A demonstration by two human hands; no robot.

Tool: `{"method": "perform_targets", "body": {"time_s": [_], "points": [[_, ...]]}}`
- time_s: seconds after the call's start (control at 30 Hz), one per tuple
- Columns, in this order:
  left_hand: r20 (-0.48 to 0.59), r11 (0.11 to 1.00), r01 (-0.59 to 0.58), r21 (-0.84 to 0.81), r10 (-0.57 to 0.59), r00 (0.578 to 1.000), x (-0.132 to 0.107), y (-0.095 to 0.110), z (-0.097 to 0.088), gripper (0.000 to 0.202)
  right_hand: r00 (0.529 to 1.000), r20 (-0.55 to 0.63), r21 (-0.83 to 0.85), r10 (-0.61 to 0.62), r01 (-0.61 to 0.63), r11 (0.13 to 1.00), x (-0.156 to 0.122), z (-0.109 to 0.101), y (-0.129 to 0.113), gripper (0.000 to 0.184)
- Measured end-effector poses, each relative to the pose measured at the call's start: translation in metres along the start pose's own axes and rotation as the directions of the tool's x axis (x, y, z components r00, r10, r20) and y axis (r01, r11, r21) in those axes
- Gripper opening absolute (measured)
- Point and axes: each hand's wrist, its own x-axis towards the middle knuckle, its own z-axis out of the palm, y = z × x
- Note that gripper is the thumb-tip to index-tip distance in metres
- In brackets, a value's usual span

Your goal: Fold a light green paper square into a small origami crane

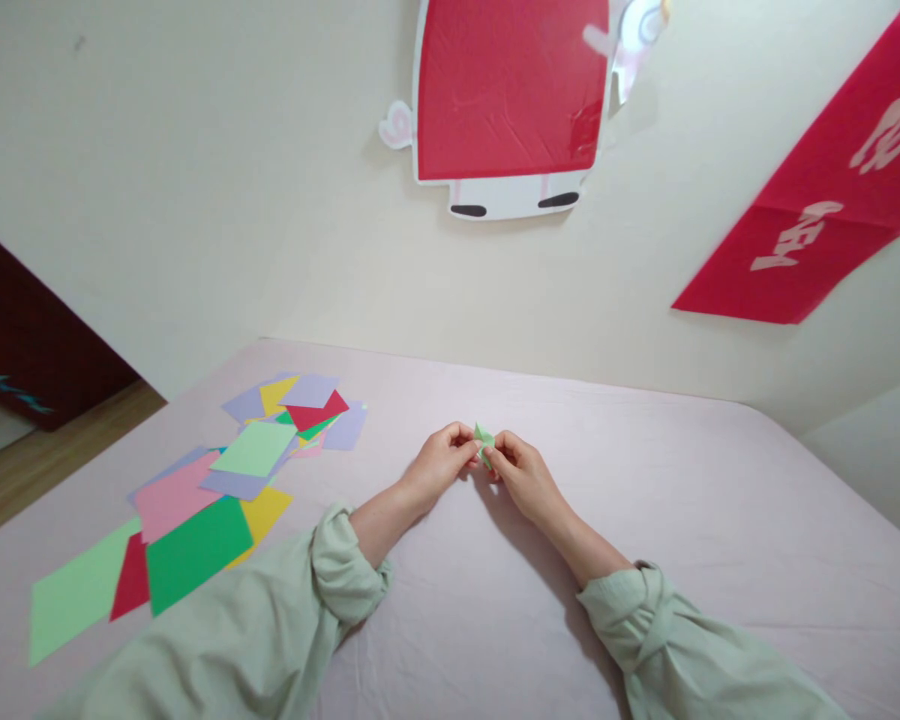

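Observation:
A small folded piece of light green paper (484,441) is pinched between both hands above a pale pink surface (645,520). My left hand (442,463) grips its left side with closed fingers. My right hand (521,472) grips its right side, fingers also closed. Both forearms reach out from rolled-up pale green sleeves. The fingers hide most of the paper.
Several loose coloured paper squares (195,500), green, pink, yellow, red and lilac, are spread over the left of the surface. A cream wall behind carries a red and white cut-out (510,100) and a red banner (825,200). Wooden floor (45,460) shows at far left.

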Motion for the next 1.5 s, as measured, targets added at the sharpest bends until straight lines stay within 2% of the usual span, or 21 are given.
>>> {"method": "perform_targets", "body": {"time_s": [0.2, 0.4, 0.5, 0.6, 0.77, 1.07, 1.3, 1.43, 1.5], "points": [[0.045, 1.000, -0.013, 0.028, 0.012, 0.999, -0.004, 0.007, 0.001, 0.031, 0.998, 0.053, -0.033, -0.030, 0.032, 0.999, -0.001, -0.001, -0.001, 0.030], [0.003, 0.999, 0.004, -0.046, -0.004, 1.000, -0.001, 0.002, -0.003, 0.033, 0.995, 0.092, -0.032, -0.026, 0.029, 0.999, -0.003, -0.002, -0.005, 0.025], [-0.040, 0.991, 0.017, -0.132, -0.022, 0.999, 0.001, 0.001, -0.004, 0.037, 0.994, 0.111, -0.023, -0.019, 0.021, 1.000, -0.004, -0.002, -0.008, 0.029], [-0.029, 0.981, 0.023, -0.193, -0.029, 0.999, 0.003, 0.002, -0.005, 0.037, 0.992, 0.124, -0.035, -0.030, 0.034, 0.999, -0.004, -0.002, -0.012, 0.034], [-0.044, 0.977, 0.025, -0.213, -0.035, 0.998, 0.003, 0.003, -0.006, 0.037, 0.987, 0.150, -0.046, -0.054, 0.062, 0.997, -0.005, -0.001, -0.015, 0.039], [-0.101, 0.955, -0.010, -0.297, -0.021, 0.995, 0.005, 0.005, -0.007, 0.038, 0.987, 0.155, -0.060, -0.040, 0.049, 0.997, -0.005, -0.002, -0.011, 0.037], [-0.082, 0.975, -0.019, -0.220, 0.001, 0.997, 0.005, 0.001, -0.008, 0.039, 0.999, 0.027, 0.030, -0.025, 0.025, 0.999, -0.005, 0.000, -0.008, 0.023], [-0.172, 0.990, -0.050, -0.129, 0.028, 0.985, 0.002, -0.002, -0.004, 0.042, 0.990, -0.142, 0.024, -0.004, 0.008, 1.000, -0.003, -0.003, -0.005, 0.020], [-0.142, 0.997, -0.044, -0.056, 0.036, 0.989, -0.001, -0.003, 0.000, 0.042, 0.974, -0.227, -0.047, -0.027, 0.016, 0.999, -0.003, -0.004, -0.004, 0.018]]}}
